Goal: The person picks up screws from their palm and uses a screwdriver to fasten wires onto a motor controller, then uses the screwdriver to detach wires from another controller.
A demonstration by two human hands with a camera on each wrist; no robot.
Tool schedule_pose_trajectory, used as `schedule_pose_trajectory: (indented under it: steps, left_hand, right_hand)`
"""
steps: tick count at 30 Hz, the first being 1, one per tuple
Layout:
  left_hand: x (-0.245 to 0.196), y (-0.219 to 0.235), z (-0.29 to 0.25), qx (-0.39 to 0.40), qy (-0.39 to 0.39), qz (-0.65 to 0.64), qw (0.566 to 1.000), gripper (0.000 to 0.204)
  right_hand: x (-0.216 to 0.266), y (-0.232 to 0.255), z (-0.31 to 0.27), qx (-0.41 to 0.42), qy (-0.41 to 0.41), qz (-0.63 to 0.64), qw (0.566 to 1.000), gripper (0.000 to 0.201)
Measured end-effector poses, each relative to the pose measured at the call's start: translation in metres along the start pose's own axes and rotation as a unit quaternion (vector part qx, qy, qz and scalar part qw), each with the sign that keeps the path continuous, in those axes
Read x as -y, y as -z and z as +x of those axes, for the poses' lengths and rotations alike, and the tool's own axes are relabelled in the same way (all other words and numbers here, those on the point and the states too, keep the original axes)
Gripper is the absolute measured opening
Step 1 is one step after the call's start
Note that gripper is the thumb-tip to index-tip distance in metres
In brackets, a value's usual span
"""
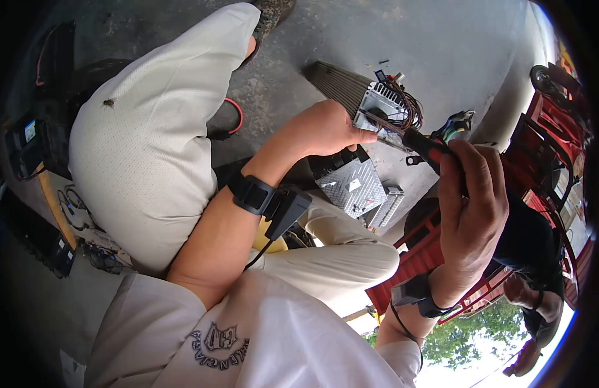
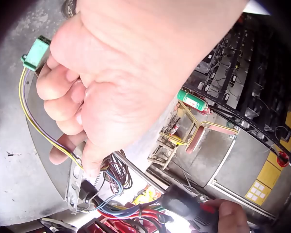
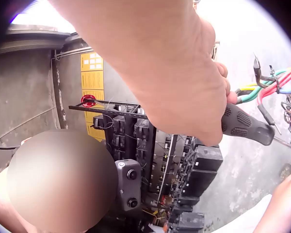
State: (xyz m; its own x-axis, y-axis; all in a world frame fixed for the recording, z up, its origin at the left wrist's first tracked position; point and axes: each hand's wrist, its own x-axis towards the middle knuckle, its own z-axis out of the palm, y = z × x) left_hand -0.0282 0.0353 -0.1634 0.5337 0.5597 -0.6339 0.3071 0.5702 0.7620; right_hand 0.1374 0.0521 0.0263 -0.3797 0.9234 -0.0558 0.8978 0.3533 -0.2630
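Note:
My left hand (image 1: 328,129) grips the edge of a finned metal controller (image 1: 380,108), its thumb on a slotted metal flange (image 2: 74,187) and its other fingers curled. Thin dark wires (image 1: 413,113) bunch at the controller's end. A green connector (image 2: 37,53) on yellow and purple wires sticks out beside the curled fingers. My right hand (image 1: 474,194) holds a screwdriver (image 3: 247,127) by its black and red handle, with the shaft pointing toward the controller. Thick coloured cables (image 3: 276,85) with bare or dark ends stand close to the handle. The screwdriver's tip is hidden among the wires.
A diamond-plate metal box (image 1: 351,184) lies on the grey floor below the controller. Red metal framework (image 1: 416,258) stands to the right, with another person (image 1: 532,258) beside it. Racks of black units (image 3: 184,170) and a wooden-edged table (image 1: 57,207) stand around.

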Motion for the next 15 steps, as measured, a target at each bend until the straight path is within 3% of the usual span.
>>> schedule_pose_trajectory:
  steps: [5, 9, 11, 15]
  left_hand:
    - [-0.003, 0.000, -0.001, -0.005, 0.012, 0.012, 1.000, 0.055]
    - [0.006, -0.004, 0.003, -0.010, 0.001, -0.010, 1.000, 0.055]
    - [0.006, -0.004, 0.004, -0.012, -0.005, 0.004, 1.000, 0.054]
    - [0.002, -0.003, 0.004, 0.003, 0.027, 0.009, 1.000, 0.053]
  right_hand:
    - [0.007, 0.002, 0.001, 0.013, 0.004, -0.001, 1.000, 0.024]
    - [0.010, 0.004, 0.006, 0.026, -0.082, 0.058, 0.995, 0.014]
    - [0.006, 0.010, 0.008, 0.084, -0.134, 0.018, 0.987, 0.016]
    - [0.001, 0.012, 0.016, 0.099, -0.116, -0.005, 0.988, 0.017]
